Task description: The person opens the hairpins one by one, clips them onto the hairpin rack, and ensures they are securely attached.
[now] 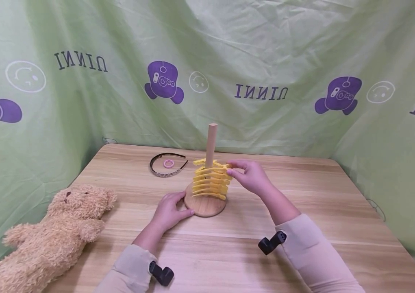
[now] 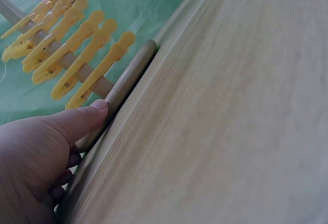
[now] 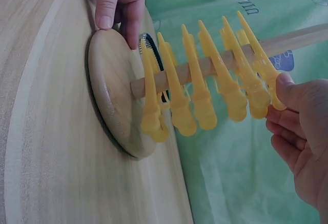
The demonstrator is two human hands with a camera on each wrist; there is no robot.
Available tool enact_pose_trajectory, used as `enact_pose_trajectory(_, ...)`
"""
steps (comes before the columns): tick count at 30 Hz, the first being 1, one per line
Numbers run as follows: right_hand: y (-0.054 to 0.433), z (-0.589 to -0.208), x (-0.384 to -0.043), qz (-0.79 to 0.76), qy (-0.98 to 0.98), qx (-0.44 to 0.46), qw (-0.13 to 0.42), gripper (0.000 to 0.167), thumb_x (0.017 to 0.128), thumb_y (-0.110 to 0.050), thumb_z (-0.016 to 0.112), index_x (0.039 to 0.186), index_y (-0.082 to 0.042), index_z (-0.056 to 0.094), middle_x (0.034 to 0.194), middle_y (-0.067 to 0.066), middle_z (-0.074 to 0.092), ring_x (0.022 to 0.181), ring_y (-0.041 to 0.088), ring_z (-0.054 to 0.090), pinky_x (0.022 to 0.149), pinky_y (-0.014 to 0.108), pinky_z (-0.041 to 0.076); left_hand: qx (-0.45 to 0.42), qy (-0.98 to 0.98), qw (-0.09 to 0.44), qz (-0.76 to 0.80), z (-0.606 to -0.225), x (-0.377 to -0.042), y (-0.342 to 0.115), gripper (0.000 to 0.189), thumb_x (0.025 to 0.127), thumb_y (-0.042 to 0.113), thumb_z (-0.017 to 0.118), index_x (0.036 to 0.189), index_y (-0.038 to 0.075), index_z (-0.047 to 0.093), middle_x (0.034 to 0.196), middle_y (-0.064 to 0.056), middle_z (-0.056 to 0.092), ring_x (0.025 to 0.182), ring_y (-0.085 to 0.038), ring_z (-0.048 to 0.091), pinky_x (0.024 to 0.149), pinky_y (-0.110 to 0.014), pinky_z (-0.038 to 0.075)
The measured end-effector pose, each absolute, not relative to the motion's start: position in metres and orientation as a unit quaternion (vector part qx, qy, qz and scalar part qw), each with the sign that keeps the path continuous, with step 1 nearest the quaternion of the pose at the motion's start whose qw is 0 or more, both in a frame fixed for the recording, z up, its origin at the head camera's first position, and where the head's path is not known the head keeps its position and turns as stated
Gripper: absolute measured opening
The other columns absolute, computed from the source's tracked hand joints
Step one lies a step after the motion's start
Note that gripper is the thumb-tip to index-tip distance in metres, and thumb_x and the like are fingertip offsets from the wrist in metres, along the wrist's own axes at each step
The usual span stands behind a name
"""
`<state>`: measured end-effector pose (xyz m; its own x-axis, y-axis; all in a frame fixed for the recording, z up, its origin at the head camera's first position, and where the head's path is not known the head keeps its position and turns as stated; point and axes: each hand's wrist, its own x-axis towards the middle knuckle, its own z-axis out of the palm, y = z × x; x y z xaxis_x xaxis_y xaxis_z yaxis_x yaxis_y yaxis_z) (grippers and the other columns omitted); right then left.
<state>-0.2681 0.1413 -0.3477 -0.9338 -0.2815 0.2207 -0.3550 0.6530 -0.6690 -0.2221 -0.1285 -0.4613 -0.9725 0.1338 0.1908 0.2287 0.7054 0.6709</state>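
Observation:
A wooden stand has an upright post (image 1: pixel 211 142) on a round base (image 1: pixel 206 208). Several yellow hair clips (image 3: pixel 197 93) are clamped along the post, one above another from near the base to partway up. My right hand (image 1: pixel 250 176) pinches the rounded end of the topmost hair clip (image 3: pixel 260 55) between thumb and fingers; its long jaws lie across the post. At the base's near left edge, my left hand (image 1: pixel 168 210) grips the rim, thumb (image 2: pixel 97 106) on top and the other fingers around the side, partly hidden in the left wrist view.
Behind and left of the stand lies a dark headband (image 1: pixel 163 175) with a pink ring (image 1: pixel 168 163) inside its curve. A tan teddy bear (image 1: pixel 59 232) lies along the table's left side. Green printed cloth (image 1: pixel 266 49) hangs around the wooden table (image 1: pixel 302 187).

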Motion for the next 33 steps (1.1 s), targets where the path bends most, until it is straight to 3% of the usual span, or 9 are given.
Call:
enact_pose_trajectory(8,0.143,-0.348,-0.264,0.381,-0.902,0.199,0.035,0.040,0.093,-0.025,0.067,0.128,-0.004,0.064,0.127,0.015,0.067,0.124,0.032,0.059,0.103,0.052,0.049,-0.096,-0.921,0.059,-0.372,-0.461,-0.221,-0.128,0.069,0.077,0.033,0.082,0.132,-0.002,0.058,0.133,-0.018,0.062,0.128,-0.037,0.051,0.111,-0.051,0.039)
enact_pose_trajectory(20,0.150,-0.352,-0.262,0.418,-0.886,0.198,0.021,0.058,0.092,-0.031,0.068,0.143,-0.009,0.050,0.141,0.011,0.057,0.138,0.034,0.045,0.115,0.054,0.036,-0.096,-0.920,0.059,-0.376,-0.460,-0.220,-0.126,0.069,0.077,0.032,0.082,0.132,-0.002,0.058,0.133,-0.018,0.062,0.127,-0.037,0.052,0.111,-0.051,0.039)
enact_pose_trajectory(25,0.158,-0.359,-0.260,0.439,-0.880,0.179,0.029,0.056,0.096,-0.033,0.063,0.145,-0.011,0.048,0.144,0.011,0.055,0.141,0.033,0.040,0.117,0.054,0.033,-0.102,-0.918,0.060,-0.377,-0.461,-0.220,-0.127,0.069,0.077,0.032,0.081,0.132,-0.003,0.058,0.133,-0.019,0.062,0.127,-0.037,0.052,0.110,-0.052,0.039)
enact_pose_trajectory(29,0.173,-0.370,-0.258,0.428,-0.890,0.151,0.047,0.055,0.097,-0.035,0.060,0.145,-0.010,0.048,0.148,0.013,0.050,0.142,0.034,0.039,0.116,0.055,0.034,-0.104,-0.910,0.037,-0.400,-0.459,-0.220,-0.132,0.067,0.083,0.029,0.076,0.137,-0.003,0.053,0.138,-0.021,0.057,0.131,-0.039,0.048,0.114,-0.053,0.036)
enact_pose_trajectory(33,0.191,-0.386,-0.259,0.383,-0.913,0.125,0.069,0.057,0.099,-0.037,0.057,0.146,-0.008,0.046,0.152,0.017,0.043,0.143,0.037,0.036,0.114,0.057,0.036,-0.093,-0.908,0.021,-0.408,-0.451,-0.223,-0.143,0.064,0.094,0.027,0.062,0.146,-0.003,0.040,0.150,-0.023,0.042,0.141,-0.041,0.037,0.119,-0.055,0.027)
